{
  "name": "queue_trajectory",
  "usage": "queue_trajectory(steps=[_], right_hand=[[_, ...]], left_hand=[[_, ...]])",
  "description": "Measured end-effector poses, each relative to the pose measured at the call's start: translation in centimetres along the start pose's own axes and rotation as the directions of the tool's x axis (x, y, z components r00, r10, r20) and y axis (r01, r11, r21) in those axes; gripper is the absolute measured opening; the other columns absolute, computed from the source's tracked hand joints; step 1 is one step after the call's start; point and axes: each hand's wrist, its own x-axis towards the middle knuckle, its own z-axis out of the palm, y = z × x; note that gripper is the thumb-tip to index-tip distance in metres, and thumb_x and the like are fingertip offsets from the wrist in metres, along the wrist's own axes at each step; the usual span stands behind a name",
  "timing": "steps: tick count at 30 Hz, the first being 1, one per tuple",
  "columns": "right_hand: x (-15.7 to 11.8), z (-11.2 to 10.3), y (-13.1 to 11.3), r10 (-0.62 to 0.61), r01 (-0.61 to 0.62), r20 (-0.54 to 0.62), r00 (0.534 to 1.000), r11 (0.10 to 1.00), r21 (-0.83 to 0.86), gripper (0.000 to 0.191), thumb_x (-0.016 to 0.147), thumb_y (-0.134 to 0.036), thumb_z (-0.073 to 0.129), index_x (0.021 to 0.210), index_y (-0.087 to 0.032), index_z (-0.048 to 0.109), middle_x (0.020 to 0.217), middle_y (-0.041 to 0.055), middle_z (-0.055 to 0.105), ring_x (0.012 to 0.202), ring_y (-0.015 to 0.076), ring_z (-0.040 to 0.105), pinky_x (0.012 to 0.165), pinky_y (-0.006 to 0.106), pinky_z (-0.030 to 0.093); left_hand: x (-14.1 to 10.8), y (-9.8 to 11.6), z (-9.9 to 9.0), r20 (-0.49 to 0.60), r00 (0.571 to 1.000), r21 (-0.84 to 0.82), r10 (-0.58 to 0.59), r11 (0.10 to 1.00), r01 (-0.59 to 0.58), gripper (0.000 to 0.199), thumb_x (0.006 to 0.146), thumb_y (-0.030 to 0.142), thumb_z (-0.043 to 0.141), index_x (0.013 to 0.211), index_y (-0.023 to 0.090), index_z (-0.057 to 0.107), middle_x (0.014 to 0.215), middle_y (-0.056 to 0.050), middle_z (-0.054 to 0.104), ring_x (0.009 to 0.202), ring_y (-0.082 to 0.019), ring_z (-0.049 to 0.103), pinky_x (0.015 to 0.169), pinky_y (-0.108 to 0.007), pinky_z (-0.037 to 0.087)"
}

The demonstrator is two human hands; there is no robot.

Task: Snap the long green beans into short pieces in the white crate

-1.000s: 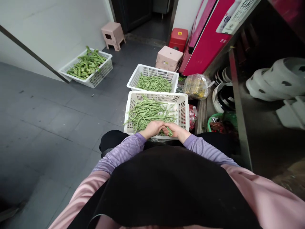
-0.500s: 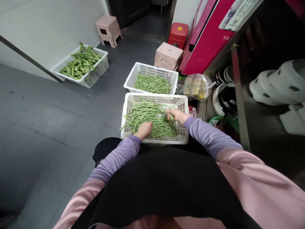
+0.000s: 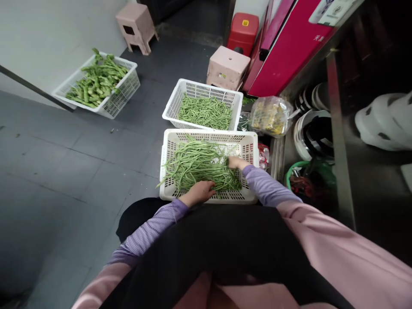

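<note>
Long green beans (image 3: 196, 161) lie in a tangled heap in a white plastic basket (image 3: 209, 134) close in front of me, some ends poking over its left side. Low over the near edge of the heap is my left hand (image 3: 201, 192), its fingers curled; what they pinch, if anything, is hidden. My right hand (image 3: 236, 163) reaches down inside the right part of this basket, closed at the beans, its fingertips partly hidden. Just beyond stands a second white basket (image 3: 170, 104) holding short pieces of green bean (image 3: 206, 112).
A third white basket (image 3: 124, 94) with thick green stems stands by the left wall. Pink stools (image 3: 137, 23) (image 3: 227, 66) and a red bin (image 3: 243, 34) are farther back. To the right are a clear bag (image 3: 272, 116), a green tub (image 3: 292, 169) and a metal shelf edge (image 3: 339, 150).
My left hand has moved nearer to me, to the basket's near edge. My right hand, which held up a few beans, has lowered into the basket. The view has shifted slightly.
</note>
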Motion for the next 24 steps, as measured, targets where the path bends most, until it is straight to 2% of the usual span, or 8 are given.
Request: queue_trajectory(steps=[2, 4, 7, 9, 12, 15, 19, 24], right_hand=[[-0.4, 3.1, 1.1, 0.009, -0.004, 0.051, 0.999, 0.996, -0.090, 0.065, 0.077, -0.008, 0.065, 0.140, -0.012, 0.052, 0.122, 0.0231, 0.063, 0.105, 0.0312, 0.066, 0.087, 0.042, 0.052], [-0.1, 4.7, 1.7, -0.069, 0.074, 0.033, 0.997, 0.976, -0.206, 0.066, 0.086, -0.007, 0.053, 0.150, -0.021, 0.041, 0.134, 0.0221, 0.054, 0.118, 0.0318, 0.058, 0.094, 0.044, 0.048], [1.4, 5.3, 2.1, -0.223, 0.212, 0.023, 0.974, 0.881, -0.423, 0.062, 0.095, -0.006, 0.033, 0.152, -0.031, 0.036, 0.135, 0.0197, 0.051, 0.121, 0.0303, 0.054, 0.093, 0.044, 0.045], [2.7, 5.0, 2.5, -0.261, 0.243, 0.034, 0.965, 0.836, -0.493, 0.063, 0.096, -0.005, 0.028, 0.152, -0.033, 0.034, 0.134, 0.0199, 0.050, 0.117, 0.0300, 0.055, 0.089, 0.043, 0.046], [4.2, 4.4, 3.5, -0.334, 0.302, 0.042, 0.942, 0.783, -0.544, 0.056, 0.097, -0.008, 0.027, 0.148, -0.028, 0.041, 0.134, 0.0215, 0.050, 0.115, 0.0313, 0.053, 0.084, 0.042, 0.046], [4.6, 4.4, 4.8, -0.436, 0.383, 0.050, 0.898, 0.723, -0.575, 0.047, 0.098, -0.012, 0.029, 0.140, -0.021, 0.050, 0.130, 0.0231, 0.052, 0.115, 0.0326, 0.051, 0.084, 0.042, 0.044], [4.3, 5.2, 6.1, -0.578, 0.524, 0.124, 0.807, 0.602, -0.602, 0.044, 0.097, -0.011, 0.034, 0.134, -0.020, 0.056, 0.134, 0.0210, 0.052, 0.116, 0.0310, 0.050, 0.088, 0.043, 0.040], [4.4, 5.8, 6.8, -0.630, 0.502, 0.059, 0.775, 0.556, -0.663, 0.033, 0.096, -0.014, 0.040, 0.116, -0.013, 0.066, 0.136, 0.0203, 0.052, 0.122, 0.0319, 0.046, 0.098, 0.048, 0.033]], left_hand=[[-0.1, 0.1, 0.2, 0.022, 1.000, -0.004, 0.020, 1.000, -0.020, 0.035, 0.091, 0.030, 0.054, 0.121, 0.016, 0.067, 0.110, -0.011, 0.073, 0.103, -0.027, 0.068, 0.090, -0.034, 0.050], [-0.1, 0.2, 0.3, 0.038, 0.999, -0.003, 0.022, 1.000, -0.021, 0.036, 0.091, 0.030, 0.053, 0.120, 0.015, 0.067, 0.109, -0.012, 0.073, 0.103, -0.027, 0.068, 0.090, -0.035, 0.050], [0.0, 0.3, 0.3, 0.053, 0.998, -0.010, 0.015, 1.000, -0.014, 0.036, 0.091, 0.029, 0.053, 0.121, 0.014, 0.067, 0.111, -0.013, 0.073, 0.105, -0.028, 0.068, 0.090, -0.035, 0.050], [0.0, 0.3, 0.4, 0.066, 0.998, -0.026, 0.012, 1.000, -0.010, 0.036, 0.090, 0.028, 0.054, 0.121, 0.015, 0.067, 0.111, -0.012, 0.073, 0.105, -0.027, 0.068, 0.090, -0.034, 0.050], [0.0, 0.3, 0.4, 0.081, 0.997, -0.036, 0.004, 0.999, -0.001, 0.035, 0.090, 0.028, 0.053, 0.120, 0.015, 0.067, 0.111, -0.012, 0.073, 0.105, -0.027, 0.068, 0.090, -0.034, 0.050], [0.0, 0.3, 0.4, 0.080, 0.997, -0.043, -0.004, 0.999, 0.008, 0.035, 0.091, 0.028, 0.053, 0.120, 0.015, 0.067, 0.110, -0.012, 0.073, 0.104, -0.026, 0.068, 0.089, -0.033, 0.050], [0.1, 0.4, 0.6, 0.078, 0.997, -0.065, -0.003, 0.998, 0.008, 0.034, 0.090, 0.028, 0.054, 0.119, 0.017, 0.068, 0.110, -0.010, 0.074, 0.103, -0.025, 0.068, 0.088, -0.032, 0.049], [0.3, 0.5, 1.0, 0.078, 0.997, -0.050, 0.027, 0.998, -0.023, 0.035, 0.090, 0.029, 0.053, 0.119, 0.017, 0.068, 0.109, -0.009, 0.074, 0.102, -0.024, 0.068, 0.087, -0.031, 0.049]])
